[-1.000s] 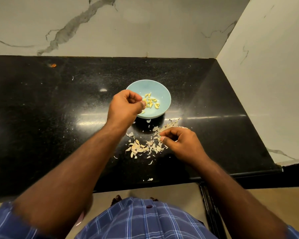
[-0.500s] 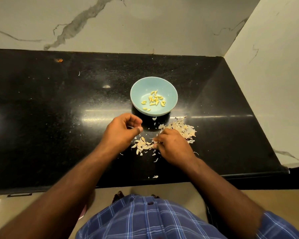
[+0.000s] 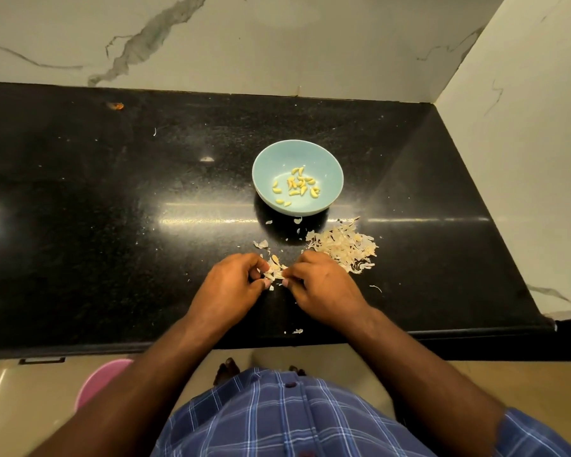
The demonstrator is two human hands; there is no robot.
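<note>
Hands meeting on clump of papery skins

Left hand and right hand sit close together near the front edge of the counter, knuckles up, fingers curled inward. Fingertips of both converge on a small clump of skins lying between them. Each hand pinches at it from its own side, left from 9 o'clock, right from 3 o'clock. Thumb tips lie just below the clump, nearly touching. Cannot tell whether a whole clove sits inside the clump or only peel. Clump appears to rest on the counter surface; contact underneath is hidden by the fingers.

From the clump outward:
- 11 o'clock, just beside the left hand's knuckles: a few loose flakes.
- 1 to 2 o'clock, just beside the right hand: larger pile of skins, pale and spread flat.
- 12 o'clock, further back: pale blue bowl, upright, holding small yellow peeled cloves scattered on its floor. Bowl stands clear of the pile.
- 6 o'clock, at the counter's front edge: single flake.
- 10 o'clock, far back left: orange speck.

Marbled wall behind and to the right of the counter. Blue plaid shirt at the bottom of the view; pink object on the floor at 7 o'clock, partly hidden by the left forearm.
</note>
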